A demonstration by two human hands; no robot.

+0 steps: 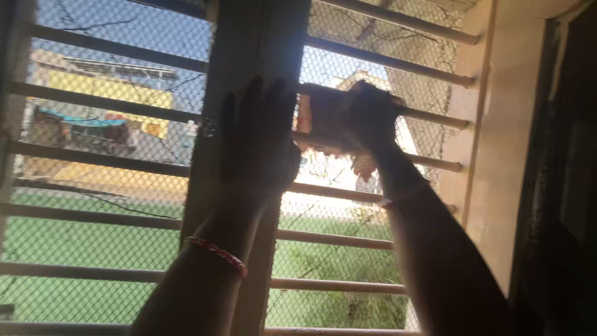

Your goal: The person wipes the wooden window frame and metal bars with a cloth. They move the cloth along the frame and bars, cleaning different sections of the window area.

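Pressing flat against the window post (249, 62), your left hand (258, 140) has its fingers (252, 102) spread open and pointing up toward 12 o'clock, holding nothing. A thin bangle (217, 254) circles that wrist, down at 7 o'clock from the hand. Just to the right, at 3 o'clock from the left hand and nearly touching it, your right hand (370, 118) is closed around a pale cloth (326, 121), its fingers wrapped over the cloth's right end. You hold the cloth against the horizontal bars (373, 60) of the right-hand grille, just beside the post, and a ragged end of it hangs below the hand toward 6 o'clock. A slim band (404, 194) sits on the right wrist, at 5 o'clock from the hand.

Both arms rise from the bottom edge and are dark against the daylight, so finer detail of the fingers is hard to read. Wire mesh (106, 180) covers the window behind the bars on both sides of the post. Through it, at 9 o'clock from your left hand, you can see a yellow building (112, 90), and lower down, toward 7 o'clock, a green lawn (81, 242). At 3 o'clock from the right hand stands the cream window frame (497, 143), with a dark shutter (569, 174) at the far right edge.
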